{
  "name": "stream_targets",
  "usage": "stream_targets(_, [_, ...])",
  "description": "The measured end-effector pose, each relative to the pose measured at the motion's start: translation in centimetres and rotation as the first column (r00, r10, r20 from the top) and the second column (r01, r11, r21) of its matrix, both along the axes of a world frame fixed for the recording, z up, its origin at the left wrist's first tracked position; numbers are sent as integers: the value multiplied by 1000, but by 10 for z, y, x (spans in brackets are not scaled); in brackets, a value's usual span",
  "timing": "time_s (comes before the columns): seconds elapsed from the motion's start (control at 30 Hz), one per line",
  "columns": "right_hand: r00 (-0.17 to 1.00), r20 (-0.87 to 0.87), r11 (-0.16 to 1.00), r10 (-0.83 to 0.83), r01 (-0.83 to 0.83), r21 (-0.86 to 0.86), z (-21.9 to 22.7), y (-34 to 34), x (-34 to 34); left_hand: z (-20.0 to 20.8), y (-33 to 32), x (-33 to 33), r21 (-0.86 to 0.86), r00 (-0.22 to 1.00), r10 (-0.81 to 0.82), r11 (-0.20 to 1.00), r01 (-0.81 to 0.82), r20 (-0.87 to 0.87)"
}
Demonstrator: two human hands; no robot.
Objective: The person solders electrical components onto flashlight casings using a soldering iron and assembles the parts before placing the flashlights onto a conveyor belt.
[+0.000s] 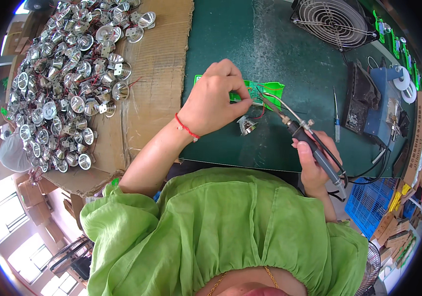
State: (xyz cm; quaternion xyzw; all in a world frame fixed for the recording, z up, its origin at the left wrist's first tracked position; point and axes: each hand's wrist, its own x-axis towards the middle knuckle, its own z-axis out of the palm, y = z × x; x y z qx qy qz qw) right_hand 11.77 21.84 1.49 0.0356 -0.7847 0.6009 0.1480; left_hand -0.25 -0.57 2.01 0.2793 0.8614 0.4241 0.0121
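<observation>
My right hand (313, 165) grips a soldering iron (305, 137) with a curved metal tube along its front. The iron's tip points up and left at a small circuit board (254, 90) in a bright green plastic housing (276, 90). Over the left part of that housing bends my left hand (215, 101), thumb and forefinger pinched together beside the board. What the pinch holds is too small to make out. Just below lies a silvery lamp reflector (247, 127), with a thin red wire running up toward the board.
A heap of silvery reflectors with wires (72, 84) covers the cardboard (159, 74) on the left. At the far right are a fan with a wire guard (332, 22), a blue soldering station (383, 93) and a dark stand (358, 96). A thin screwdriver-like tool (337, 118) lies nearer.
</observation>
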Motion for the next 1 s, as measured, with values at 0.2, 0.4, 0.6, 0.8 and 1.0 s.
stream_targets(0.2, [998,50,999,-39,41,-26,-5,-2,1,5,4,-11,-113,998,41,993,-37,38])
stream_targets(0.4, [998,64,999,-24,27,-34,-5,-4,-3,6,6,-10,-235,999,-14,972,24,41])
stream_targets(0.6, [996,73,999,-51,52,-2,-9,-2,-3,10,7,-12,-271,998,-46,961,56,43])
stream_targets(0.8, [995,94,998,-40,43,-34,-9,-4,-4,9,6,-12,-272,998,-51,960,61,43])
stream_targets(1.0, [991,109,994,-75,83,-67,-8,-5,-3,9,7,-13,-284,998,-37,957,52,57])
